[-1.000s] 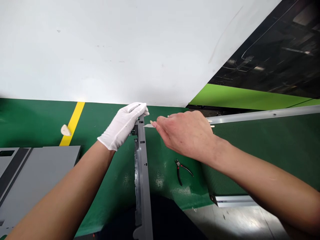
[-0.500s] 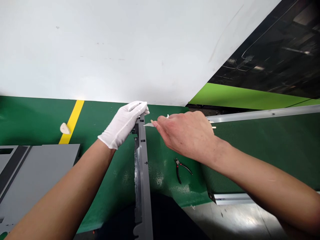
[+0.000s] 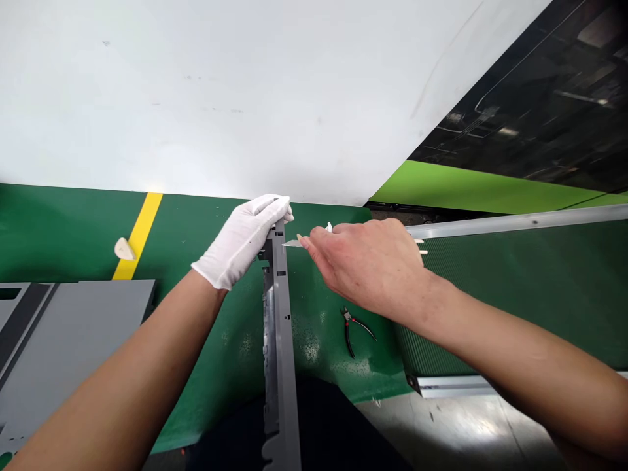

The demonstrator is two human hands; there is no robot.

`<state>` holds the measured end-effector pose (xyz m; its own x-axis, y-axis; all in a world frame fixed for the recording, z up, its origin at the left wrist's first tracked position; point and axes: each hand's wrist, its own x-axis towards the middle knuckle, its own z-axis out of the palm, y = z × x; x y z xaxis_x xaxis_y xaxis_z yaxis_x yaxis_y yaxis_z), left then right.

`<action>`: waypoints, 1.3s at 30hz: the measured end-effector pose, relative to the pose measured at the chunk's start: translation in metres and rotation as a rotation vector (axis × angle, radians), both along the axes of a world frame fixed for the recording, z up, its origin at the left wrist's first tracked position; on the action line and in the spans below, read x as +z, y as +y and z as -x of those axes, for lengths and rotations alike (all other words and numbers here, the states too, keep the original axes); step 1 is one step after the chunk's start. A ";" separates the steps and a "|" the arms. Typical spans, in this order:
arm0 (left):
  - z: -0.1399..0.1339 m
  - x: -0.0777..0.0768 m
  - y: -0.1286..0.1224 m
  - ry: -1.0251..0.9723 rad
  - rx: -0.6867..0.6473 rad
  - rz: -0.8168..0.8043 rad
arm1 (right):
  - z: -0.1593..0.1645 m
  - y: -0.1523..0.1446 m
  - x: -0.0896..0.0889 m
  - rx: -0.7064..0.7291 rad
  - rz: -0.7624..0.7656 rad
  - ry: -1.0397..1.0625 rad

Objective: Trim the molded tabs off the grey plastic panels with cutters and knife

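Overpressed, the blade (image 3: pixel 293 243) pinched in the right grip (image 3: pixel 366 267) could skid into the left grip (image 3: pixel 245 237) holding the grey part (image 3: pixel 284 333)

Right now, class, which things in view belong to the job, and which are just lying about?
In the job:
long grey part, held by gloved left hand
thin blade, held by bare right hand

Apparently lying about:
pliers, on the green surface
pale piece, overlapping yellow stripe
grey panel, at left

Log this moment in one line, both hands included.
left hand: gloved, gripping grey part near its far end | right hand: bare, holding thin pointed blade, tip at part's edge | pliers: handles spread, on green surface
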<state>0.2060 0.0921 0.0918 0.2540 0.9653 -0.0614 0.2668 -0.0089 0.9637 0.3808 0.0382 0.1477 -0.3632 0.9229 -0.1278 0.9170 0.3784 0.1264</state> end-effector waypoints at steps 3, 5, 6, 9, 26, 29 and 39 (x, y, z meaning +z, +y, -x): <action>0.000 -0.001 0.001 -0.001 -0.002 -0.006 | 0.000 0.000 0.000 -0.012 0.015 0.001; 0.001 -0.002 0.002 0.003 -0.004 -0.005 | 0.000 0.000 0.001 -0.012 0.019 0.001; 0.001 -0.002 0.002 0.005 -0.005 -0.005 | 0.000 0.000 0.001 -0.007 0.017 0.002; 0.001 -0.003 0.003 0.006 -0.003 -0.006 | 0.000 0.000 0.001 0.006 0.004 -0.001; 0.000 -0.004 0.003 -0.004 0.007 -0.011 | 0.003 -0.003 0.004 0.033 -0.057 -0.113; 0.000 -0.004 0.004 -0.011 0.002 -0.013 | 0.003 -0.003 0.003 0.034 -0.056 -0.110; -0.001 -0.003 0.004 -0.014 -0.005 -0.015 | 0.002 -0.002 0.003 0.035 -0.063 -0.125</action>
<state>0.2065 0.0958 0.0890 0.2595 0.9648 -0.0433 0.2533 -0.0247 0.9671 0.3785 0.0357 0.1508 -0.3803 0.9175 -0.1163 0.8789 0.3977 0.2636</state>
